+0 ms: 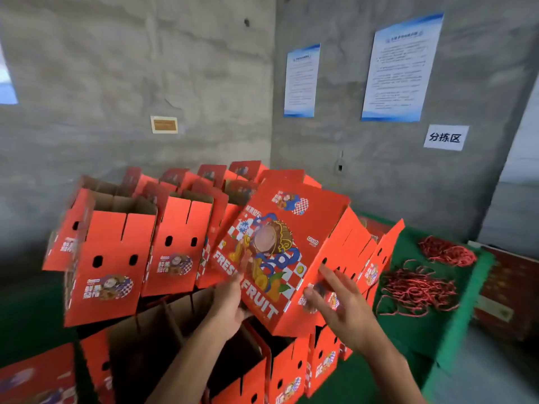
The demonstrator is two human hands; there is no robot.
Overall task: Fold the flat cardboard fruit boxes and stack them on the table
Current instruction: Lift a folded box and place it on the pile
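Hands meet a tilted red fruit box (280, 252) above the stacked boxes (116, 258) on the green surface (423, 339). Left hand (230, 304) grips its lower edge, while the right hand (341, 307) lies open-fingered against its side panel. Red cords (417, 290) lie nearby.

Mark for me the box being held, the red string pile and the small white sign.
held box (271, 258): head view, printed front panel.
red string pile (420, 290): head view, middle of the tangle on the green table.
small white sign (445, 137): head view, centre of its characters.
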